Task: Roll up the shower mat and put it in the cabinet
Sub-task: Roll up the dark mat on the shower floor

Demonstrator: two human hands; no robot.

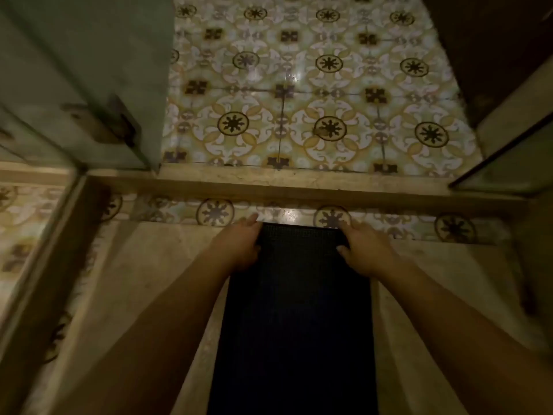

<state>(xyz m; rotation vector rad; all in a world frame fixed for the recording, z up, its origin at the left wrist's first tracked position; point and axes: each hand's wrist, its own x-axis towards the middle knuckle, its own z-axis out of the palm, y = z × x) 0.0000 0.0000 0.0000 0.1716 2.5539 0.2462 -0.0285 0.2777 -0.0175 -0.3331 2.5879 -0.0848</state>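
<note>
This is a bathroom in a home, dim and warm-lit. The glossy ornate floor tiles (314,85), cream and yellow with dark star medallions, run wall to wall. A raised beige stone curb (299,187) crosses the floor like a shower threshold, with a glass panel in a dark frame (508,166) at its right end. A pale green door with metal hardware (98,85) stands at the left. A dark textured rectangular shower mat (296,310) lies flat on the smooth beige stone floor (143,280).

Mat (296,319) lying flat on floor, running toward raised curb (299,182). Left hand (239,244) and right hand (365,250) sitting on its far corners. Tiled floor (314,85) lying beyond curb.
</note>
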